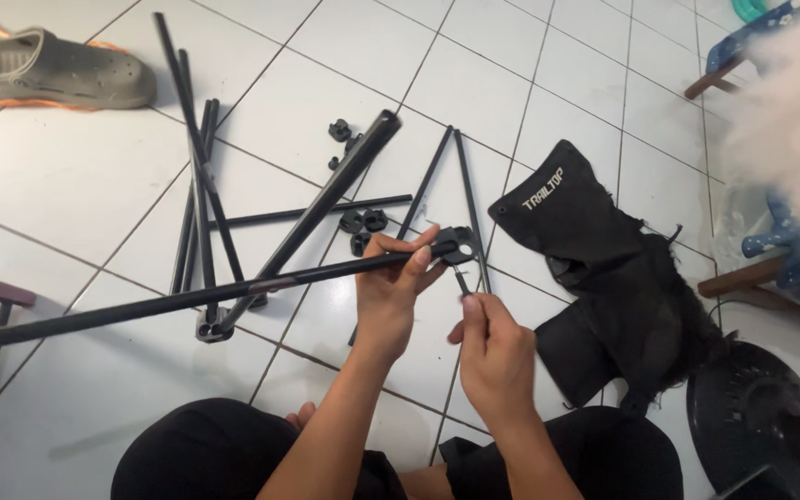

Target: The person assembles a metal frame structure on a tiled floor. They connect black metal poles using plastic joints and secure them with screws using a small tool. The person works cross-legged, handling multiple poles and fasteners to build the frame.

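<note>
Above the white tiled floor (67, 176), near centre, the left hand (391, 287) clasps a long black metal pole (187, 296) level — steadying its end connector (458, 246) — while the right hand (493, 356) pinches a thin black pin (462, 281) beneath it.

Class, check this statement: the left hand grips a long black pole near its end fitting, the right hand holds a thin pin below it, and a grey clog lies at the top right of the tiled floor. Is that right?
Not quite. In the head view the grey clog lies at the top left of the tiled floor, not the top right. The rest stands: the left hand grips the long black pole near its end fitting, and the right hand holds a thin pin.

Blurred white fluff (793, 102), edge-cropped
</note>
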